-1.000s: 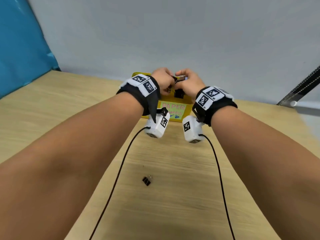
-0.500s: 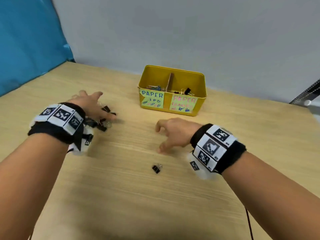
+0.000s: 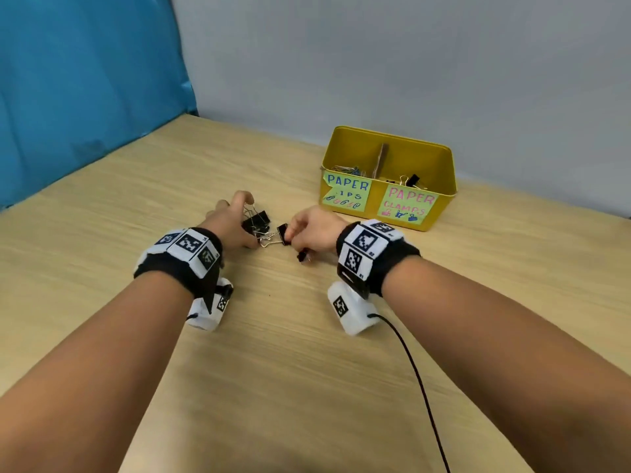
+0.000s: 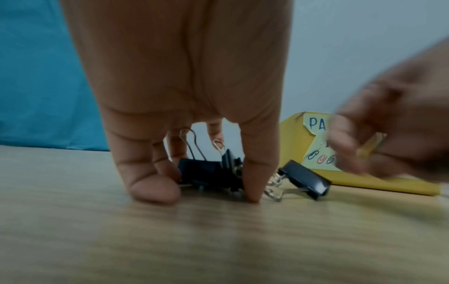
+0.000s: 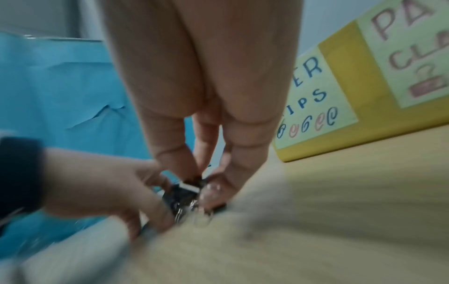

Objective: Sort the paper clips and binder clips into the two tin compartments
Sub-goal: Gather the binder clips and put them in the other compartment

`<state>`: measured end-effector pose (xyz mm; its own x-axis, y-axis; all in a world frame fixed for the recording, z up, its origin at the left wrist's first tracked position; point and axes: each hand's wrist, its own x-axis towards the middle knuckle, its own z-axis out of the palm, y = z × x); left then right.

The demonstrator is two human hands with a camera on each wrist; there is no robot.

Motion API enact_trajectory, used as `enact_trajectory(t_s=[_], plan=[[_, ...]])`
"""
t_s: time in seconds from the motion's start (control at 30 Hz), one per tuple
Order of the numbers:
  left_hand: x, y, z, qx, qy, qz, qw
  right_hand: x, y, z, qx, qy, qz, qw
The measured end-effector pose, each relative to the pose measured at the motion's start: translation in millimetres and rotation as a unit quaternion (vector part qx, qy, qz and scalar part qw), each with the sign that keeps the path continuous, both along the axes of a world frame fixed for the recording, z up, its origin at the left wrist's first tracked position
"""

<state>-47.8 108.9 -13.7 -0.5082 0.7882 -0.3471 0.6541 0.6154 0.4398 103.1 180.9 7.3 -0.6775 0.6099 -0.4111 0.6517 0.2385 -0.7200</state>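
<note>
On the wooden table (image 3: 280,370), a binder clip (image 3: 282,234) has now been pinched by the right hand (image 3: 312,230) while the heap (image 3: 256,222) is caged by the left hand's (image 3: 229,222) curled fingers (image 4: 152,184), so transfer to the tin (image 3: 440,186) is judged imminent.

Right hand (image 3: 312,230) now at clip pile (image 3: 259,225)

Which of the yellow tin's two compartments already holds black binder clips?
The right compartment, behind the pink-lettered PAPER CLAMPS label; a black binder clip shows there. The left compartment holds wire paper clips.
</note>
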Motion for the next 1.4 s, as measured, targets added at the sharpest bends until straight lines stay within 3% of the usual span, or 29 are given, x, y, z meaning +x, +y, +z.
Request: enact_trajectory(t_s=[0.07, 0.13, 0.23, 0.3, 0.47, 0.53, 0.63, 0.8, 1.0, 1.2, 1.4], plan=[[-1, -2, -3, 0.0, -0.01, -0.011, 1.0, -23, 14, 2, 0.025, 0.082, -0.086, 0.993], [-1, -4, -5, 0.002, -0.015, -0.015, 1.0, -44, 18, -1, 0.071, 0.096, -0.1, 0.988], [-2, -4, -7, -0.003, -0.005, -0.017, 1.0, -57, 12, -12, 0.142, -0.072, -0.006, 0.987], [0, -4, -9, -0.013, 0.007, -0.021, 1.0, -54, 7, -17, 0.134, -0.165, 0.029, 0.977], [9, 0, -7, -0.023, -0.002, -0.044, 0.999, -40, -2, -17, 0.146, -0.213, 0.13, 0.957], [15, 4, -5, -0.02, -0.009, -0.055, 0.998, -38, -5, -18, 0.17, -0.214, 0.129, 0.953], [22, 8, -4, -0.021, -0.018, -0.069, 0.997, -32, -2, -17, 0.161, -0.176, 0.09, 0.967], [39, 9, -10, 0.015, -0.109, -0.063, 0.992, -10, 8, -25, 0.069, -0.094, -0.035, 0.993], [74, 11, -6, 0.123, -0.202, -0.06, 0.97, 34, 7, -39, -0.051, 0.059, -0.182, 0.98], [127, 34, 34, 0.223, -0.153, -0.154, 0.95, 75, 18, -16, 0.027, 0.143, -0.28, 0.949], [146, 91, 100, 0.342, -0.124, -0.165, 0.917, 100, 65, 78, 0.164, 0.164, -0.31, 0.922]])
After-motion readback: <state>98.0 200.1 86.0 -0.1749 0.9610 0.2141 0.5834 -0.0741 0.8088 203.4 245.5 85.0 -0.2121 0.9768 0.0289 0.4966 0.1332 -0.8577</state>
